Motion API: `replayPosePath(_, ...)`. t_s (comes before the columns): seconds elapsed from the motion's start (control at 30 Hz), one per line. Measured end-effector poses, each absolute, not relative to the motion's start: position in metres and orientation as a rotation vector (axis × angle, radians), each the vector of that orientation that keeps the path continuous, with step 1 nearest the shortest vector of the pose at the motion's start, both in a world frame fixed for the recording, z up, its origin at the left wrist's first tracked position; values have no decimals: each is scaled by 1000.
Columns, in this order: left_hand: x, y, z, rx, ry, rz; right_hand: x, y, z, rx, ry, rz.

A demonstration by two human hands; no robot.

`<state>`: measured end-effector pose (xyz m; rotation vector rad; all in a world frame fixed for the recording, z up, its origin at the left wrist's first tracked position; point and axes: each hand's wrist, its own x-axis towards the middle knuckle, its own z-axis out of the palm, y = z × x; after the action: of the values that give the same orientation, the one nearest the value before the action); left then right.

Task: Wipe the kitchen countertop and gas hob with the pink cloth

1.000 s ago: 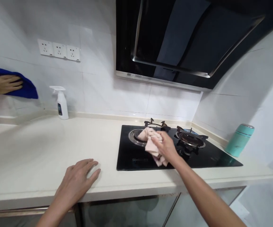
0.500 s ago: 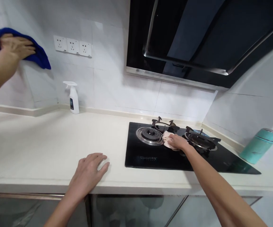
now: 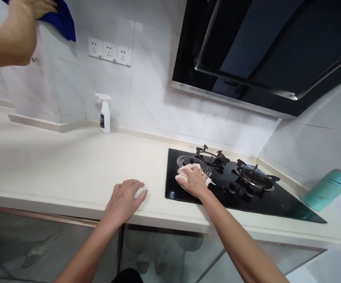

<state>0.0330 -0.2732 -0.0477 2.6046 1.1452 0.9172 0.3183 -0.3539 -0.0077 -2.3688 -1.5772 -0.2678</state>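
Pale pink cloth lies bunched beneath the right hand, at the near side of the left burner on the black glass gas cooktop; no clear long axis shows. The right fingers clasp its folds. Well to the left, the left hand rests on the countertop, thumb apart from its fingers, holding nothing.

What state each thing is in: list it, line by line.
Pink cloth: bunched under right hand, on gas cooktop.
Left hand: on countertop, holding nothing.
Right burner: pan support on.
Left burner: no pan support.
Spray bottle: upright.
Teal flask: standing, lidded.
Wall sockets: nothing plugged in.
Blue cloth: in another person's hand.
Range hood: power unclear.
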Motion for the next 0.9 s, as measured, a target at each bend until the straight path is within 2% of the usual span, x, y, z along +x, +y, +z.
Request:
replayPosePath(0.2,30,-270,-46,2622,1208,861,238,-357,-12,-2034,-1931,-174)
replayPosePath(0.3,29,-267,-45,2633,1238,827,228,-367,-15,-1898,-2046,-201)
replayPosePath(0.5,28,-267,-41,2656,1247,744,314,-400,-6,-2208,-1678,-198)
replayPosePath(0.63,28,-269,-42,2646,1238,776,369,-449,-18,-2343,-1514,-284)
replayPosePath(0.8,31,-275,-43,2655,1221,831,392,-515,-54,-2329,-1554,-556)
replayPosePath(0.9,33,-280,-39,2664,1227,813,386,-526,-56,-2320,-1567,-548)
